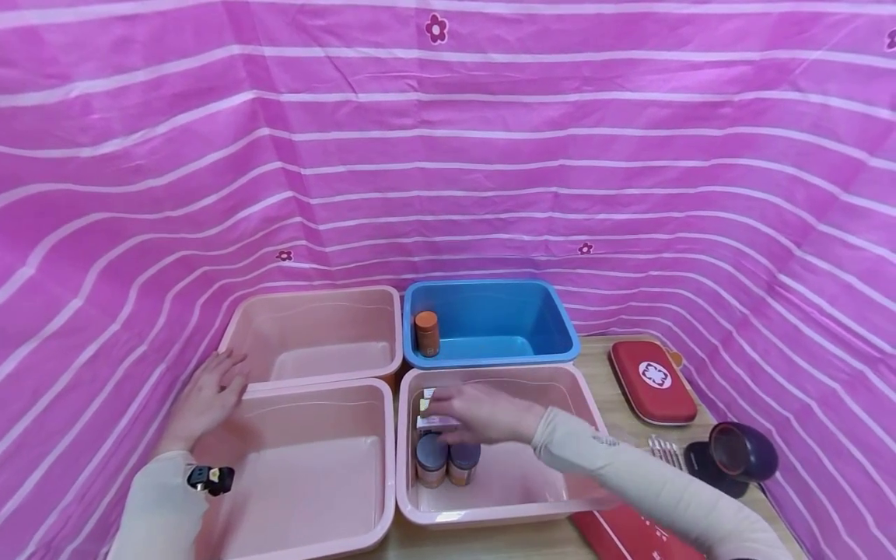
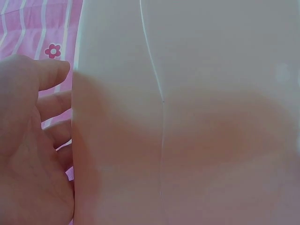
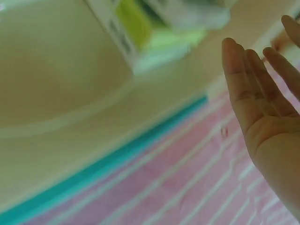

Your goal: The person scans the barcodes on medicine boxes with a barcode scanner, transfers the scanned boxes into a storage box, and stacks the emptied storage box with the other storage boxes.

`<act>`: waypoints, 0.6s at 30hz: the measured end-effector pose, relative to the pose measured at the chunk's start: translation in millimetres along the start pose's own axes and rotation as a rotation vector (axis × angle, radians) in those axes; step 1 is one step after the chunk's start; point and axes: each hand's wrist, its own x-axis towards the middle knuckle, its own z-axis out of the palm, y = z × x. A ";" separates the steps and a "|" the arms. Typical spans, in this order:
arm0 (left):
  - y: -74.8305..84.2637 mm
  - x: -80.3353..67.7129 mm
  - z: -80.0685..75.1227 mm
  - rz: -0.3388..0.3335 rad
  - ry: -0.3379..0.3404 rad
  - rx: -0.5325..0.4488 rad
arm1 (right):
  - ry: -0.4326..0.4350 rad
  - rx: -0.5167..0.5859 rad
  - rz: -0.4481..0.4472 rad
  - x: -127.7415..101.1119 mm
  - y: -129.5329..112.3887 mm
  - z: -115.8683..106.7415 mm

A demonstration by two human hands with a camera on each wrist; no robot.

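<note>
Perhaps the likeliest mishap is a knock: the right grip [image 1: 483, 412] is above the front right tub [image 1: 490, 513], fingers straight and holding nothing, near the boxes [image 1: 437, 422] along its left wall. Two jars [image 1: 432, 459] stand close to them near the front left corner, so a low sweep of the palm could tip one, and a hasty pinch could drag several boxes at once. The sleeve [image 1: 630, 470] crosses that tub's right edge and might brush the vials [image 1: 666, 453]. The left grip [image 1: 206, 400], relaxed and empty, lies at the left tubs' [image 1: 389, 467] outer left edge; I cannot tell how firmly it touches, but a push could shift them.

Pale wood shows on the counter [image 1: 595, 354] right of the blue tub [image 1: 490, 362]; a red case [image 1: 654, 397] lies toward its right edge. Striped purple cloth [image 1: 448, 194] closes off the back and sides.
</note>
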 end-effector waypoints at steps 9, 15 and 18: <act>-0.6 -0.5 1.4 -0.008 0.003 -0.001 | -0.172 -0.092 -0.057 6.6 -15.1 44.3; -0.4 -0.6 1.6 -0.009 0.002 0.000 | -0.159 -0.211 -0.088 7.4 -18.4 54.6; -0.3 -0.3 1.3 -0.006 0.006 -0.003 | -0.135 -0.270 -0.094 8.6 -19.0 57.2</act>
